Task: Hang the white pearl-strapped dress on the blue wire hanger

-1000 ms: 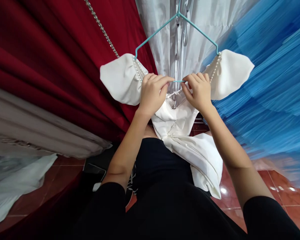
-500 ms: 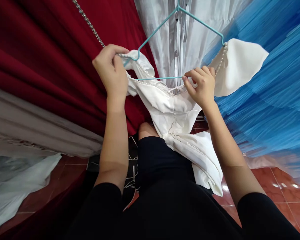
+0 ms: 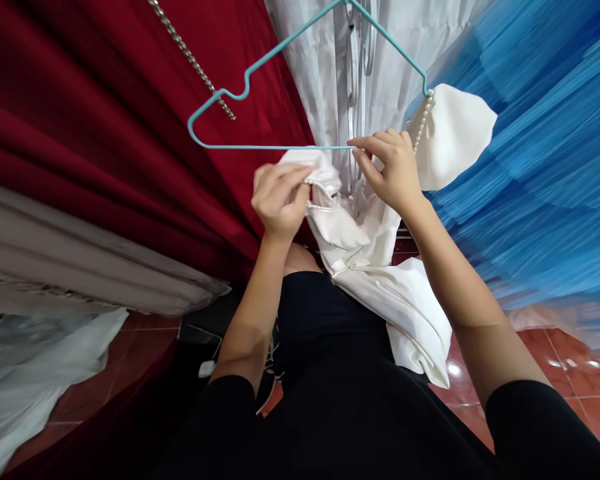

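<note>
A white dress (image 3: 347,230) trimmed with pearl beads hangs in front of me, its skirt draped across my lap. My left hand (image 3: 283,200) is closed on one pearl-edged shoulder strap of it, below the hanger's bar. My right hand (image 3: 387,163) pinches the lower bar of a light blue clothes hanger (image 3: 280,147). The hanger's left arm is bare. At the right arm, a beaded strap and white sleeve of the dress still hang from the notch. My right palm hides part of the dress's neckline.
Red fabric (image 3: 130,133) fills the left, with a beaded chain (image 3: 185,50) hanging over it. White cloth (image 3: 310,47) hangs behind the hanger, and blue tulle (image 3: 545,153) on the right. Red floor tiles (image 3: 595,373) show below.
My left hand has drawn the left strap off the hanger's end and moved right and down with it. The hanger has shifted slightly left; my right hand keeps its pinch.
</note>
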`<state>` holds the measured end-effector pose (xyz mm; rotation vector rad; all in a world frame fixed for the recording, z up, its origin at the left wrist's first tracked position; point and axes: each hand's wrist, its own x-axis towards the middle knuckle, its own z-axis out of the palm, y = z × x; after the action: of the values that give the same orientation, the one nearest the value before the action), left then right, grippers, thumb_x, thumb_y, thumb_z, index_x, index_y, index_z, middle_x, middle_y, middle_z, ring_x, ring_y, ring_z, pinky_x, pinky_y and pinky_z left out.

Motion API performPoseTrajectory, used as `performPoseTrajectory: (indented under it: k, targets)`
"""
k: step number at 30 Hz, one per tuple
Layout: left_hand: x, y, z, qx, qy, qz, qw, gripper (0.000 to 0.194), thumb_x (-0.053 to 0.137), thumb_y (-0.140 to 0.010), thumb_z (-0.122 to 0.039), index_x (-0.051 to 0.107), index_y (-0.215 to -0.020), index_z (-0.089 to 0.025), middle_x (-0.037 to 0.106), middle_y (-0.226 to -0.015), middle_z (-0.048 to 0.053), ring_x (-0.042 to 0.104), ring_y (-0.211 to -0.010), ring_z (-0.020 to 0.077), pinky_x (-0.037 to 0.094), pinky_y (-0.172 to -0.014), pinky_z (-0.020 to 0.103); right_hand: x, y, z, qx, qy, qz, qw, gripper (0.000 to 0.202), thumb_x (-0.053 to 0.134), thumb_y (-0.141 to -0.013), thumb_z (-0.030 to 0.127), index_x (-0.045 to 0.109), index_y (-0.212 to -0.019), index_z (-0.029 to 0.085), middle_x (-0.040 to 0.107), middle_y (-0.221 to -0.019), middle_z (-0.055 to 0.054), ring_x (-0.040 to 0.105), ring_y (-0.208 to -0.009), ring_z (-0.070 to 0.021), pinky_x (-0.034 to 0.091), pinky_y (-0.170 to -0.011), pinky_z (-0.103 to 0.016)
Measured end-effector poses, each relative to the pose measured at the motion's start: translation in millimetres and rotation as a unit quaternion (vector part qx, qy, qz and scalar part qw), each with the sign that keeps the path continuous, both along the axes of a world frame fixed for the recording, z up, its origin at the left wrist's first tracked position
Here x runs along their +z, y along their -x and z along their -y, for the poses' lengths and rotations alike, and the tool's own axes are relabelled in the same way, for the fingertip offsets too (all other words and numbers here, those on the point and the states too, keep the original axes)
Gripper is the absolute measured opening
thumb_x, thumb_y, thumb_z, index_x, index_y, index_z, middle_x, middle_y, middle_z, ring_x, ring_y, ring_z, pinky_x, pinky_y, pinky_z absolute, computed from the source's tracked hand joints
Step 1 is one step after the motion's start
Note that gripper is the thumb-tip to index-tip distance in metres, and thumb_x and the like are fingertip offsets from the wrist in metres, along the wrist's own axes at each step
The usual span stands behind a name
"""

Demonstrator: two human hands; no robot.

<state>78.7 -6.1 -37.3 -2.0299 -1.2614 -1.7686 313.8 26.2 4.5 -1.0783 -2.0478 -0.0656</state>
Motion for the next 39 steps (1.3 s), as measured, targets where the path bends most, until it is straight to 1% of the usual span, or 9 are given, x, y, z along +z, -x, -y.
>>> performPoseTrajectory:
  k: [6,10,15,20,24,28,31,34,39]
  targets:
    - [42.6,-42.7,-4.5,-0.014,0.155,-0.109,0.982,0.019,0.059,-0.097,-0.019,0.073,-0.107,-0.029,0.074,-0.111,0.005,0.061,-0.125,0.0313,0.034,-0.12,0.056,-9.2,2.8,14.7,-0.004,-0.018,0.005,1.0,0.048,0.028,-0.11,0.046,0.064,-0.135,0.028,0.067,-0.107,-0.008,0.06,-0.11,-0.0278,0.045,-0.109,-0.058]
    - [40.6,-48.6,-11.3,0.002,0.157,-0.135,0.978,0.022,0.054,-0.1,-0.02,0.074,-0.107,-0.026,0.074,-0.104,0.004,0.065,-0.113,0.0297,0.035,-0.116,0.054,-11.4,-7.2,17.5,-0.014,-0.069,-0.026,0.997,0.042,0.033,-0.107,0.044,0.063,-0.134,0.031,0.066,-0.125,-0.007,0.058,-0.126,-0.0309,0.039,-0.117,-0.064]
    - [41.4,-49.0,-6.6,0.007,0.167,-0.153,0.974,0.029,0.05,-0.103,-0.019,0.074,-0.117,-0.026,0.074,-0.109,0.005,0.064,-0.112,0.0299,0.035,-0.114,0.052,5.8,-42.5,-4.3,-0.168,-0.147,-0.142,0.964,0.054,0.061,-0.095,0.037,0.052,-0.148,0.034,0.048,-0.159,-0.005,0.03,-0.157,-0.0347,0.019,-0.131,-0.064]
    - [49.5,-35.7,-3.9,-0.005,0.165,-0.157,0.974,0.028,0.053,-0.1,-0.017,0.075,-0.116,-0.026,0.073,-0.106,0.007,0.063,-0.113,0.0331,0.033,-0.115,0.056,31.6,-73.6,-36.3,-0.178,-0.027,-0.153,0.972,0.035,0.054,-0.091,0.011,0.075,-0.114,0.027,0.078,-0.111,-0.003,0.069,-0.105,-0.025,0.05,-0.1,-0.046]
    - [54.2,-22.0,-3.7,-0.055,0.146,-0.138,0.978,0.024,0.058,-0.097,-0.017,0.076,-0.109,-0.026,0.073,-0.102,0.007,0.062,-0.113,0.0326,0.033,-0.117,0.056,39.8,-104.3,-55.0,-0.217,-0.038,-0.233,0.947,0.028,0.05,-0.095,0.011,0.075,-0.085,0.019,0.077,-0.088,-0.007,0.069,-0.084,-0.021,0.052,-0.081,-0.04]
    - [53.4,-23.2,-7.2,-0.073,0.149,-0.115,0.979,0.028,0.058,-0.093,-0.012,0.077,-0.108,-0.027,0.072,-0.099,0.006,0.063,-0.111,0.0329,0.034,-0.118,0.059,10.6,-129.1,-53.9,-0.206,-0.028,-0.352,0.913,0.025,0.057,-0.099,0.035,0.068,-0.078,0.026,0.073,-0.08,-0.003,0.062,-0.071,-0.0173,0.053,-0.071,-0.039]
    - [49.1,-30.4,-12.3,-0.073,0.155,-0.112,0.979,0.034,0.056,-0.091,-0.008,0.078,-0.109,-0.027,0.072,-0.099,0.007,0.063,-0.11,0.0338,0.033,-0.117,0.061,-24.5,-120.4,-26.5,-0.171,-0.071,-0.351,0.918,0.028,0.057,-0.098,0.042,0.066,-0.081,0.023,0.07,-0.08,-0.004,0.062,-0.075,-0.0159,0.053,-0.074,-0.037]
    - [45.5,-37.5,-14.8,-0.069,0.154,-0.119,0.978,0.037,0.054,-0.092,-0.007,0.077,-0.112,-0.028,0.072,-0.102,0.007,0.063,-0.111,0.0332,0.034,-0.116,0.061,-43.0,-94.6,6.8,-0.084,-0.095,-0.24,0.962,0.025,0.049,-0.099,0.035,0.07,-0.105,0.021,0.071,-0.095,-0.004,0.067,-0.084,-0.0175,0.055,-0.079,-0.039]
    - [47.1,-45.1,-11.4,-0.059,0.152,-0.14,0.977,0.039,0.052,-0.094,-0.007,0.074,-0.12,-0.026,0.073,-0.106,0.007,0.064,-0.113,0.0313,0.038,-0.116,0.057,-23.4,-49.5,16.6,-0.009,-0.113,-0.169,0.979,0.031,0.046,-0.1,0.03,0.068,-0.121,0.028,0.062,-0.12,-0.009,0.062,-0.118,-0.0268,0.052,-0.102,-0.052]
